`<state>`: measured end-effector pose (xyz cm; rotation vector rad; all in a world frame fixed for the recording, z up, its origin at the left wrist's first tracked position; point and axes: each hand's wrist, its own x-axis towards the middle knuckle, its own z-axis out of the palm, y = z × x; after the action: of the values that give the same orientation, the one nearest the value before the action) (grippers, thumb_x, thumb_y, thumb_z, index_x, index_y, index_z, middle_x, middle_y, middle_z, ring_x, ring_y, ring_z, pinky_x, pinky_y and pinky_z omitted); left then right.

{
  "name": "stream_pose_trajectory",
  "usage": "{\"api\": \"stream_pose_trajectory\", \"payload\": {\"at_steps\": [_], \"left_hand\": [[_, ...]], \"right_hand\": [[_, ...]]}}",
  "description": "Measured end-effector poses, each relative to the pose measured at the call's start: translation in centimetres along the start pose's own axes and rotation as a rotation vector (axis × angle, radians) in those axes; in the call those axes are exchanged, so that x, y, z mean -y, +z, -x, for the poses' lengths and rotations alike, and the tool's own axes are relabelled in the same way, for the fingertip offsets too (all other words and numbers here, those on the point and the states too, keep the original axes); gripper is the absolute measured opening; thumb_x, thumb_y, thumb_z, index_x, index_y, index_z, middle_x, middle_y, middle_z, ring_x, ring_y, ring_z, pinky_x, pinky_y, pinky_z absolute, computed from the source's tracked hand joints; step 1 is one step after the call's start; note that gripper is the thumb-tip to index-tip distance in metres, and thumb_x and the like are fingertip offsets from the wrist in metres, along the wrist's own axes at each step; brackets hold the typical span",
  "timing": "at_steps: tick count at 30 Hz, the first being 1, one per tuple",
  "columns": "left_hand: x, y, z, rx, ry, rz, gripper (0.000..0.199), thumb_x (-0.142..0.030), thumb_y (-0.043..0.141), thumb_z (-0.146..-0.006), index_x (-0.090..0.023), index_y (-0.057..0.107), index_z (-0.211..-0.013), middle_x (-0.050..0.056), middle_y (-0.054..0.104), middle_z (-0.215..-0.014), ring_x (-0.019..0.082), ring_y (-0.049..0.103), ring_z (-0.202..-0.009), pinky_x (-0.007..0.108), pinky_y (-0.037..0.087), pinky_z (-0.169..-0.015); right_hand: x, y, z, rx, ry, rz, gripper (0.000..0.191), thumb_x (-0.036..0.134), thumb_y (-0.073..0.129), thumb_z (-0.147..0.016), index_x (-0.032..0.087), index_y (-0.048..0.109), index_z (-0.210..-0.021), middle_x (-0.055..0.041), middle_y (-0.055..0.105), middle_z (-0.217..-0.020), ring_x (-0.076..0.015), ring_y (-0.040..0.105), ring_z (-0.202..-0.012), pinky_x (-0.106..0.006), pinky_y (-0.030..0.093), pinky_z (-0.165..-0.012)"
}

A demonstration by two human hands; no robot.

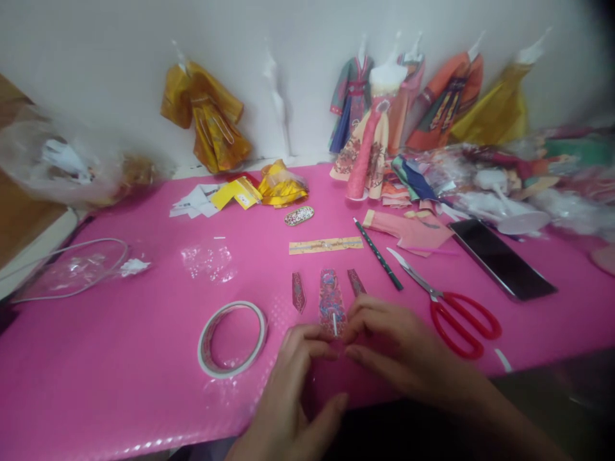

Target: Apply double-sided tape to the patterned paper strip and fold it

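- Lying flat on the pink table cover [120,358], the patterned paper piece [330,301] is a narrow strip with a pointed far end, printed in red, pink and blue; a short white sliver [334,324] stands on its near end.
- Pinching at that near end, the left hand [293,390] comes from below with fingers curled onto the paper's lower edge; the right hand [398,349] meets it from the right, fingertips closed on the same spot; both hands grip the paper, whose far part lies bare just beyond them.
- Flanking it, two smaller dark red pieces lie apart, one to the left [298,292], one to the right [356,282]; a yellow paper band [325,245] lies farther back.
- Resting left of the left hand is a roll of tape [232,339]; red-handled scissors [451,307] lie just right of the right hand; a dark pencil [378,254] and a phone [502,258] lie beyond.
- Standing along the wall are paper dresses [368,150].
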<state>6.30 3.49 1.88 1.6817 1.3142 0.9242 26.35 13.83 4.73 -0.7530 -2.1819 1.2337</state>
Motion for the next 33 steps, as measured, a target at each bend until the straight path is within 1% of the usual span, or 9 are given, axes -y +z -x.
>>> {"api": "stream_pose_trajectory", "payload": {"at_steps": [5,8,16,19,21,24,26,30,33], "left_hand": [[0.1,0.0,-0.2,0.027,0.01,-0.045,0.044,-0.011,0.058,-0.091,-0.036,0.049,-0.126,0.002,0.051,-0.132,0.022,0.048,-0.131,0.041,0.048,-0.109],[0.2,0.1,-0.3,0.045,0.011,-0.046,0.046,-0.012,0.06,-0.09,-0.036,0.047,-0.128,0.003,0.051,-0.133,0.023,0.048,-0.132,0.042,0.048,-0.11],[0.9,0.4,0.0,0.009,0.069,-0.112,0.05,-0.014,0.064,-0.086,-0.03,0.048,-0.13,0.008,0.052,-0.133,0.028,0.051,-0.128,0.046,0.051,-0.105],[1.4,0.4,0.0,-0.033,0.138,-0.201,0.05,-0.014,0.062,-0.084,-0.024,0.048,-0.131,0.01,0.054,-0.129,0.027,0.052,-0.125,0.042,0.054,-0.101],[1.7,0.6,-0.4,-0.059,0.232,-0.311,0.049,-0.014,0.062,-0.083,-0.019,0.049,-0.13,0.012,0.057,-0.126,0.027,0.055,-0.12,0.041,0.055,-0.097],[1.8,1.0,-1.0,-0.107,0.367,-0.522,0.038,-0.014,0.06,-0.08,-0.016,0.057,-0.118,0.013,0.065,-0.118,0.028,0.061,-0.108,0.044,0.057,-0.089],[1.8,1.2,-1.3,-0.124,0.397,-0.631,0.032,-0.016,0.059,-0.081,-0.017,0.06,-0.113,0.012,0.07,-0.115,0.029,0.064,-0.104,0.049,0.056,-0.089],[2.1,1.3,-1.3,-0.091,0.397,-0.747,0.033,-0.021,0.062,-0.082,-0.019,0.061,-0.115,0.01,0.07,-0.125,0.03,0.064,-0.112,0.054,0.053,-0.099],[2.3,1.3,-1.2,-0.061,0.394,-0.783,0.035,-0.023,0.063,-0.083,-0.019,0.06,-0.118,0.011,0.069,-0.129,0.031,0.063,-0.116,0.057,0.052,-0.101]], "right_hand": [[-0.1,0.2,0.1,0.001,-0.022,0.003,0.004,0.017,0.067,-0.093,0.02,0.067,-0.09,-0.0019,0.065,-0.091,-0.0156,0.062,-0.085,-0.028,0.048,-0.075],[-0.4,0.3,0.3,0.015,-0.004,0.011,0.007,0.014,0.067,-0.091,0.021,0.066,-0.09,-0.0027,0.065,-0.096,-0.0171,0.062,-0.091,-0.029,0.048,-0.079],[-0.6,0.4,0.8,0.04,0.006,0.028,0.014,0.008,0.062,-0.089,0.022,0.059,-0.089,-0.0015,0.062,-0.098,-0.0171,0.059,-0.095,-0.028,0.046,-0.081],[-0.6,-0.3,0.8,0.014,0.082,-0.056,0.013,0.011,0.059,-0.092,0.022,0.057,-0.085,0.0005,0.06,-0.089,-0.0144,0.057,-0.084,-0.025,0.044,-0.073],[-0.7,-0.9,0.7,-0.061,0.187,-0.088,0.015,0.017,0.058,-0.094,0.022,0.056,-0.08,0.0016,0.057,-0.08,-0.0138,0.055,-0.075,-0.025,0.043,-0.067],[-0.9,-1.7,0.2,-0.139,0.378,-0.093,0.016,0.025,0.058,-0.093,0.023,0.058,-0.077,0.0021,0.057,-0.074,-0.0142,0.054,-0.068,-0.026,0.041,-0.061],[-1.0,-1.9,-0.3,-0.138,0.456,-0.09,0.014,0.027,0.059,-0.091,0.023,0.059,-0.077,0.002,0.059,-0.072,-0.0147,0.055,-0.066,-0.026,0.041,-0.059],[-1.2,-1.2,-1.8,-0.093,0.503,-0.057,0.014,0.026,0.056,-0.09,0.023,0.058,-0.076,0.002,0.059,-0.071,-0.0147,0.054,-0.065,-0.026,0.041,-0.058],[-1.3,-0.4,-2.7,-0.065,0.5,0.001,0.016,0.023,0.055,-0.092,0.022,0.056,-0.076,0.0028,0.058,-0.069,-0.0141,0.053,-0.064,-0.026,0.039,-0.058]]}}
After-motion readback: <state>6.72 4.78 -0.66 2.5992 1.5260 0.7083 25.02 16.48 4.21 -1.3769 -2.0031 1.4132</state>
